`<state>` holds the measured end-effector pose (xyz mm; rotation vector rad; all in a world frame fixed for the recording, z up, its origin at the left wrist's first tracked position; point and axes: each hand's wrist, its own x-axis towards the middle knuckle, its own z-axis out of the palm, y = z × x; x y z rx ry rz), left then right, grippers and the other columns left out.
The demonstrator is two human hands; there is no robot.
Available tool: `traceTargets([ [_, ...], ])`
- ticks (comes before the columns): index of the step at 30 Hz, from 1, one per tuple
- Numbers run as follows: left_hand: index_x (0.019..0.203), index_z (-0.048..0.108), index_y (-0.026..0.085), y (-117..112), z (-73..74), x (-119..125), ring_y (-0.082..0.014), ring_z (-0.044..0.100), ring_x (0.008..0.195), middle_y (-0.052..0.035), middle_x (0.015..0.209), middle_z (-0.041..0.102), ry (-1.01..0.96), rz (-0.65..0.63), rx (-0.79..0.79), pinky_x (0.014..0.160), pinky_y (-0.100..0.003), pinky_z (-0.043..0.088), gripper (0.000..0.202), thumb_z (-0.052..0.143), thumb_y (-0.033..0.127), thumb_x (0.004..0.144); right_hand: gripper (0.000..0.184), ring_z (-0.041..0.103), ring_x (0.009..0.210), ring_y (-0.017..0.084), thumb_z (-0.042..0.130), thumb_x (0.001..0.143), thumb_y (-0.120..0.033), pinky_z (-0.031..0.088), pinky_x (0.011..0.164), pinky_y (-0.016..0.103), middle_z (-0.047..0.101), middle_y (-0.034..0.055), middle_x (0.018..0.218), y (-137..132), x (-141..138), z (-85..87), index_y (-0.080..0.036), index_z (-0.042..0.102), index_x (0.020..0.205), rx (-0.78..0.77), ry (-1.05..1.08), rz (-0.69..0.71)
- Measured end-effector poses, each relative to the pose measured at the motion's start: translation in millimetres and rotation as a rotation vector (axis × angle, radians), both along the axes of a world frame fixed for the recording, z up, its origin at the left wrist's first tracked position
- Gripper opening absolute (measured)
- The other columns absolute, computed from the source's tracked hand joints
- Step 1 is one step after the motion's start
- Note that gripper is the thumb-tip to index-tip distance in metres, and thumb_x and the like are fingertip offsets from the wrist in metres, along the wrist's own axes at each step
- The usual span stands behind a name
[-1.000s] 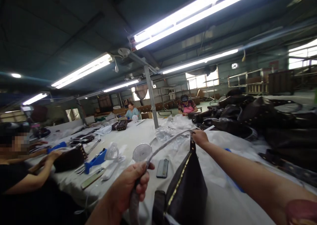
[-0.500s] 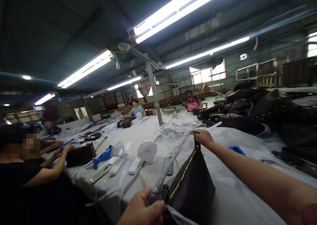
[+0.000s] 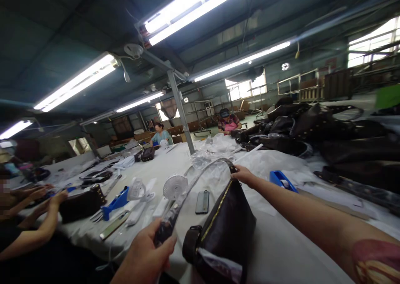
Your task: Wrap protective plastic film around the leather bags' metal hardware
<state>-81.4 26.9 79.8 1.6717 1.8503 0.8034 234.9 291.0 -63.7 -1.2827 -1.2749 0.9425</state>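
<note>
A dark brown leather bag (image 3: 229,221) with a gold zip line lies on the white table (image 3: 281,250) in front of me. Its long strap (image 3: 190,186), wrapped in clear plastic, arcs from the bag's far end down to my left hand. My left hand (image 3: 150,250) is closed round the strap's near end at the bottom of the view. My right hand (image 3: 242,174), arm stretched forward, pinches the bag's far top corner where the strap joins.
A small white fan (image 3: 175,187), a phone (image 3: 202,202), a blue tool (image 3: 115,200) and a blue tray (image 3: 281,180) lie nearby. Dark bags (image 3: 312,130) are piled at the right. A person's hands (image 3: 46,198) work on a studded bag (image 3: 81,203) at the left; two more people sit far off.
My left hand slid along the strap and now grips its dark end lower left. The strap bows upward. My right hand stays on the bag's far corner. The view shifted.
</note>
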Motion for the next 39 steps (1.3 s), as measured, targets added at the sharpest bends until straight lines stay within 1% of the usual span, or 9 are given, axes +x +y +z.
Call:
traceTargets([
  [4,0.087,0.059,0.017,1,-12.9,-1,-0.0078,0.048,0.038,0.0057,0.055,0.056,-0.382,-0.005,-0.114,0.041,-0.018,0.031,0.035,0.071,0.046,0.074,0.030,0.067,0.084,0.023,0.069,0.061,-0.020,0.050,0.078,0.031,0.074,0.0035,0.082,-24,1,1.6,-0.018,0.075,0.090,0.020,0.006,-0.103],
  [8,0.096,0.059,0.015,10,-16.8,2,-0.0054,0.046,0.039,0.0057,0.059,0.057,-0.600,-0.043,-0.168,0.038,-0.015,0.033,0.042,0.076,0.045,0.073,0.031,0.065,0.099,0.027,0.065,0.074,-0.035,0.049,0.086,0.035,0.074,0.0087,0.097,-73,-13,8.6,-0.018,0.075,0.098,0.072,0.023,-0.124],
  [11,0.091,0.058,0.016,18,-13.2,15,-0.0063,0.049,0.040,0.0048,0.060,0.058,-0.649,-0.112,-0.162,0.038,-0.016,0.037,0.036,0.077,0.040,0.073,0.039,0.067,0.088,0.025,0.061,0.083,-0.051,0.050,0.075,0.033,0.075,0.0084,0.094,-127,-44,28.0,-0.018,0.075,0.097,0.084,0.077,0.107],
  [14,0.087,0.057,0.016,22,-11.4,38,-0.0077,0.052,0.040,0.0034,0.060,0.060,-0.617,-0.193,-0.146,0.038,-0.016,0.039,0.031,0.076,0.037,0.075,0.050,0.067,0.095,0.024,0.059,0.087,-0.061,0.050,0.075,0.033,0.073,0.0116,0.107,-177,-82,58.4,-0.017,0.072,0.106,-0.005,0.394,0.517],
  [17,0.088,0.059,0.015,21,-17.1,57,-0.0100,0.057,0.043,0.0019,0.062,0.062,-0.616,-0.252,-0.153,0.041,-0.018,0.044,0.033,0.079,0.038,0.075,0.045,0.067,0.075,0.019,0.065,0.085,-0.056,0.050,0.063,0.030,0.074,0.0093,0.099,-201,-113,85.5,-0.017,0.068,0.107,-0.101,0.622,0.689],
  [21,0.097,0.060,0.015,15,-38.9,57,-0.0163,0.069,0.057,-0.0049,0.075,0.071,-0.878,-0.338,-0.235,0.055,-0.025,0.056,0.047,0.079,0.050,0.074,0.022,0.068,0.068,0.019,0.067,0.084,-0.030,0.050,0.058,0.029,0.076,0.0076,0.091,-194,-127,100.7,-0.017,0.065,0.102,-0.179,0.741,0.551],
  [26,0.100,0.061,0.012,-3,-76.1,35,-0.0210,0.072,0.059,-0.0134,0.078,0.075,-1.110,-0.354,-0.430,0.053,-0.027,0.057,0.062,0.057,0.071,0.083,0.013,0.073,0.077,0.021,0.058,0.089,-0.022,0.054,0.066,0.031,0.078,0.0075,0.088,-172,-120,102.3,-0.017,0.063,0.100,-0.097,0.852,0.409],
  [30,0.102,0.064,0.009,-18,-95.0,29,-0.0192,0.071,0.054,-0.0124,0.074,0.074,-1.155,-0.364,-0.467,0.049,-0.024,0.053,0.064,0.049,0.069,0.089,0.010,0.074,0.072,0.020,0.055,0.091,-0.019,0.056,0.068,0.032,0.078,0.0058,0.082,-164,-118,99.6,-0.017,0.062,0.097,-0.110,0.883,0.329],
  [39,0.095,0.063,0.011,-40,-113.0,22,-0.0141,0.064,0.048,-0.0096,0.071,0.071,-1.074,-0.323,-0.490,0.045,-0.023,0.052,0.065,0.042,0.073,0.090,0.007,0.072,0.068,0.018,0.056,0.093,-0.021,0.057,0.063,0.029,0.076,0.0049,0.079,-153,-110,96.1,-0.016,0.060,0.097,-0.058,0.867,0.205],
])
